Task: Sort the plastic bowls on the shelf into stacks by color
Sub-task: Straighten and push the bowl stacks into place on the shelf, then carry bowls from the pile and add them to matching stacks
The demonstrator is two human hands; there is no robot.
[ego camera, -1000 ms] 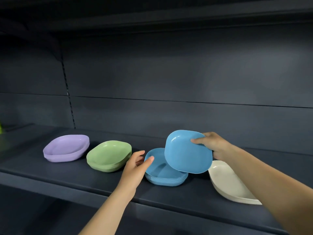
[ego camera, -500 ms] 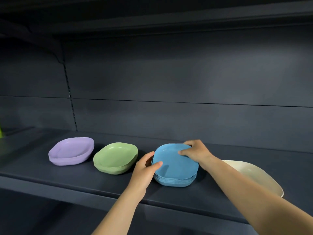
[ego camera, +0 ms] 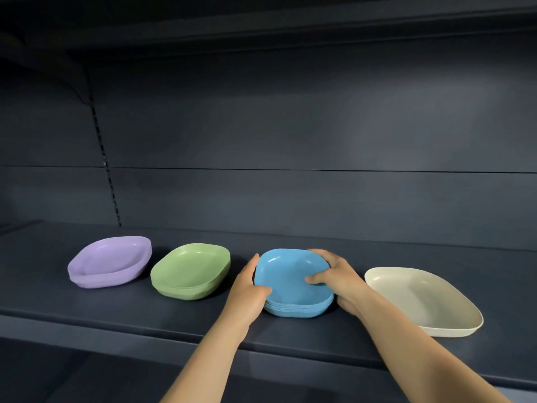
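A dark shelf (ego camera: 87, 303) with a dark back panel fills the frame, and four groups of bowls sit in a row across its lower half. At lower left is the purple stack (ego camera: 112, 261), then the green stack (ego camera: 190, 270) just right of it. At lower centre is the blue stack (ego camera: 293, 283), and at lower right the cream bowl (ego camera: 421, 301), apart from the blue.

Both hands now hold the blue stack. The left hand (ego camera: 250, 289) cups its left edge, thumb hooked over the rim. The right hand (ego camera: 338, 279) wraps its right edge, thumb lying inside the top bowl. A second ago the right hand held one blue bowl tilted in the air above the stack; that bowl now lies flat on top. The left hand has closed in against the stack.
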